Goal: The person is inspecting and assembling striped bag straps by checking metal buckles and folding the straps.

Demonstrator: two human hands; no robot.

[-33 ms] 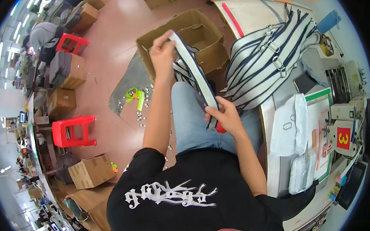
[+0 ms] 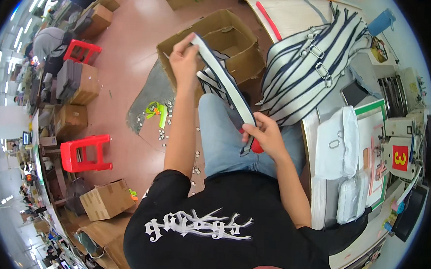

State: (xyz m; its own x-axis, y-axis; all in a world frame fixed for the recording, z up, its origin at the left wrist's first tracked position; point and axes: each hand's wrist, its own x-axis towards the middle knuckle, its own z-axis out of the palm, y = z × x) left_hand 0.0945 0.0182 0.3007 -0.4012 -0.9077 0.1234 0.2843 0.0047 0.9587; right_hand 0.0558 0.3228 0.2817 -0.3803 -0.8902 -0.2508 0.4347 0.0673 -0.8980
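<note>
A white strap with dark navy edges (image 2: 222, 78) is stretched between my two hands above my lap. My left hand (image 2: 184, 60) pinches its far upper end, close to the open cardboard box. Lower down and to the right, my right hand (image 2: 266, 135) grips the strap between thumb and fingers. Its short lower end hangs below that hand, near a small red thing (image 2: 257, 146) whose kind I cannot make out. More striped straps (image 2: 213, 85) lie by the near side of the box, partly hidden behind the held one.
To the right, a heap of similar straps with metal buckles (image 2: 296, 75) covers part of the table, near white plastic packets (image 2: 336, 145) and a sewing machine (image 2: 400, 151). The cardboard box (image 2: 211, 32) stands ahead. Red stools (image 2: 85, 153) and cartons (image 2: 107, 199) stand left; small pieces litter the floor.
The strap's lower end below my right hand hangs slightly lower. Both hands keep their grips, and the whole view has shifted a little.
</note>
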